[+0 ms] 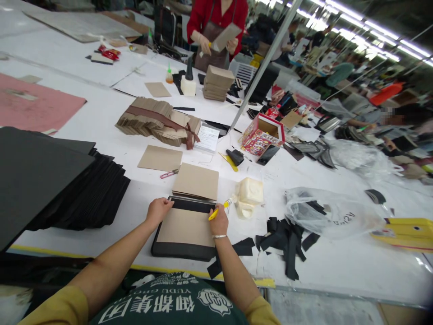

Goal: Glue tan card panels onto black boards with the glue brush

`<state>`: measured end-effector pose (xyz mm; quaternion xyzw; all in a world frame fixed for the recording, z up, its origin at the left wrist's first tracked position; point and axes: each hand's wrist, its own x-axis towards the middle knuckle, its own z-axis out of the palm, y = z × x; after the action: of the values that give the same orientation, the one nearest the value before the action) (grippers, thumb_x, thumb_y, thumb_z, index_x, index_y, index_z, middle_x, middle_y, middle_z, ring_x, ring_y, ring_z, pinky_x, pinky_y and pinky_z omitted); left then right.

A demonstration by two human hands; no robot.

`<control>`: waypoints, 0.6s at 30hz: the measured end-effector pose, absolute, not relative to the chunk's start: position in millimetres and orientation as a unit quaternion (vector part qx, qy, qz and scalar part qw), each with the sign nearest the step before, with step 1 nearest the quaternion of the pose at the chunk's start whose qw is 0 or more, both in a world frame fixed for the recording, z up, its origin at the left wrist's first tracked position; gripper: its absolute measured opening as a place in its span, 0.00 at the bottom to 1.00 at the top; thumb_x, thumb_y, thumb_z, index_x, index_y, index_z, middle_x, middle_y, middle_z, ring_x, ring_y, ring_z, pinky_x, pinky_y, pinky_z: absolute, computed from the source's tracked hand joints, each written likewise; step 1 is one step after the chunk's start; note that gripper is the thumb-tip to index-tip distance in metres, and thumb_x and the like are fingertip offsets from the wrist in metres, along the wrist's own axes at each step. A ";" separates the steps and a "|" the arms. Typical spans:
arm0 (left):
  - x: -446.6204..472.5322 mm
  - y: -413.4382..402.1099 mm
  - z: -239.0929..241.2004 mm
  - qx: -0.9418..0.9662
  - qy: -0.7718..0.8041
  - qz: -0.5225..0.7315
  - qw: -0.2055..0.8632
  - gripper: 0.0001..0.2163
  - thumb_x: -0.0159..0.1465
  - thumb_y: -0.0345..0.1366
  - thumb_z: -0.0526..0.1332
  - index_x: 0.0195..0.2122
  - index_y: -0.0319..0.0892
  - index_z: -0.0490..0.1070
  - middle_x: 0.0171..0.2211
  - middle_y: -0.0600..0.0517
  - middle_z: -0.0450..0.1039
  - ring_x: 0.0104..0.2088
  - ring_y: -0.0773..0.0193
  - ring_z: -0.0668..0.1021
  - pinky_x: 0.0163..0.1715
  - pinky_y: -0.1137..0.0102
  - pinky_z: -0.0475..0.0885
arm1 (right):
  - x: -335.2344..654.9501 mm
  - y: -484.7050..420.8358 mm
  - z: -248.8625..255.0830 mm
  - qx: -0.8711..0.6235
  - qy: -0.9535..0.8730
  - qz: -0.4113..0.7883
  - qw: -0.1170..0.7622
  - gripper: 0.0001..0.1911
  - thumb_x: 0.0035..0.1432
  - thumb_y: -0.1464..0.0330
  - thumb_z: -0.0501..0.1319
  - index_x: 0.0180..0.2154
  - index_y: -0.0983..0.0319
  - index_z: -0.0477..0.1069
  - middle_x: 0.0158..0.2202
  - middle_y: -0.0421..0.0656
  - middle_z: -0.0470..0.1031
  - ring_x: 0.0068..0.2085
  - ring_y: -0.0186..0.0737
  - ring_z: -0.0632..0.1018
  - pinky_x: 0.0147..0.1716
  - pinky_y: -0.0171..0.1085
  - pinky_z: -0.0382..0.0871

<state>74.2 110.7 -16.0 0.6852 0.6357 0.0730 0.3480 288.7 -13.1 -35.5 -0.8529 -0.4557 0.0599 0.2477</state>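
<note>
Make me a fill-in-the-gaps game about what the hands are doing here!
The right hand holds a thin tool coloured ____.
The left hand rests at the far ____ corner of the black piece.
The tan card lies ____ top of the black piece.
The person standing at the far end wears a ____ top.
Missing words: yellow, left, on, red.
</note>
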 end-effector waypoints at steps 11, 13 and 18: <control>81.3 88.7 -8.7 0.941 0.310 0.100 0.094 0.18 0.60 0.27 0.48 0.50 0.45 0.64 0.52 0.46 0.64 0.52 0.60 0.65 0.49 0.63 0.58 | 280.2 -14.0 -26.4 -0.766 -0.601 -0.009 0.227 0.16 0.51 0.77 0.51 0.43 0.64 0.64 0.41 0.51 0.68 0.42 0.44 0.69 0.41 0.42 0.64; 83.8 83.1 -7.9 0.960 0.258 0.059 0.090 0.18 0.60 0.26 0.48 0.51 0.44 0.64 0.54 0.48 0.63 0.54 0.59 0.63 0.50 0.62 0.58 | 274.2 -14.8 -28.1 -0.699 -0.676 0.023 0.232 0.19 0.48 0.81 0.50 0.42 0.63 0.64 0.46 0.50 0.67 0.47 0.43 0.68 0.45 0.43 0.63; 65.7 77.2 9.3 0.920 0.387 -0.006 0.056 0.15 0.58 0.24 0.49 0.44 0.34 0.69 0.49 0.39 0.67 0.49 0.52 0.68 0.45 0.59 0.63 | 276.2 -27.1 -31.9 -0.694 -0.682 0.059 0.222 0.23 0.44 0.82 0.48 0.44 0.63 0.64 0.48 0.48 0.66 0.50 0.43 0.67 0.48 0.44 0.64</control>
<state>65.7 77.2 9.3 0.9202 0.3873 -0.0055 0.0557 276.2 -27.1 -31.9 -0.6939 -0.6824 0.0590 0.2224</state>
